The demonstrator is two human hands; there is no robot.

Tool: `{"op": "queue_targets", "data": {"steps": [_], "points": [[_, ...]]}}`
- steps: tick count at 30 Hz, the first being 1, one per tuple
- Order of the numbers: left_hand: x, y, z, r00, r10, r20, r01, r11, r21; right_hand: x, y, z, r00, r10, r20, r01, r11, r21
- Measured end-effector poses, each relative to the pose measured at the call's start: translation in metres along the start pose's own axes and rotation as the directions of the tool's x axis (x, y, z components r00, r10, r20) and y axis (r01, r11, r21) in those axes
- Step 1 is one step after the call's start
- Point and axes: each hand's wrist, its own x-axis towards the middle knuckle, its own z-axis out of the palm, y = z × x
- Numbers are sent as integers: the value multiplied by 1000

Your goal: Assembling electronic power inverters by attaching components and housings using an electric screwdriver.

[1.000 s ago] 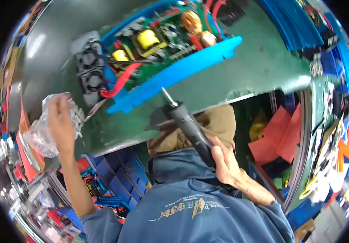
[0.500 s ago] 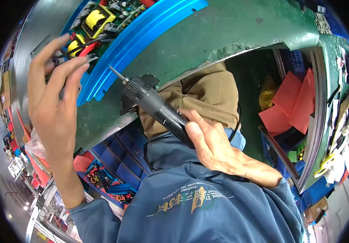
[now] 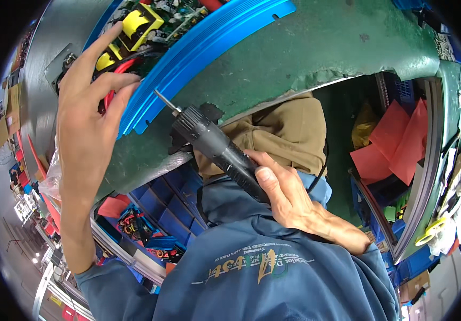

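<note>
My right hand (image 3: 286, 195) is wrapped round a black electric screwdriver (image 3: 217, 150), its thin bit pointing up and left. The bit's tip lies in front of the outer wall of a blue metal housing (image 3: 203, 48); whether they touch I cannot tell. Over the housing's near-left end is my left hand (image 3: 91, 107). Its thumb and a finger pinch together by the wall, and what is between them is too small to make out. The index finger stretches toward a yellow-wrapped transformer (image 3: 140, 27) on the circuit board. Red wire (image 3: 124, 67) runs beneath the fingers.
The housing lies on a green worktop (image 3: 316, 43) with a torn front edge. Below the worktop are blue bins (image 3: 161, 200) and a crate with wired parts (image 3: 137, 224). Red sheets (image 3: 394, 142) sit on a shelf to the right. A small metal plate (image 3: 62, 67) lies far left.
My left hand has shifted right, and its thumb and finger have closed together at the housing's wall. The view has moved slightly. My right hand still holds the screwdriver at about the same angle.
</note>
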Motion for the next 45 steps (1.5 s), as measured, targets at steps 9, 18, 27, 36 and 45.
{"op": "queue_targets", "data": {"steps": [9,18,27,36,45], "points": [[6,-4,1,999,-21,-35,18,995,-96,12,0,-6,978,111,177,-155,953,260],[3,4,-4,998,-68,6,67,955,-288,2,-22,9,880,272,388,-453,726,518],[2,-3,1,998,3,-62,-20,960,-279,4,-14,13,883,271,383,-442,755,484],[1,-7,-5,1000,7,-5,-8,945,-328,6,-19,11,860,307,407,-489,720,492],[-6,4,-13,994,49,102,-10,938,-348,3,-16,10,881,285,378,-455,733,506]]}}
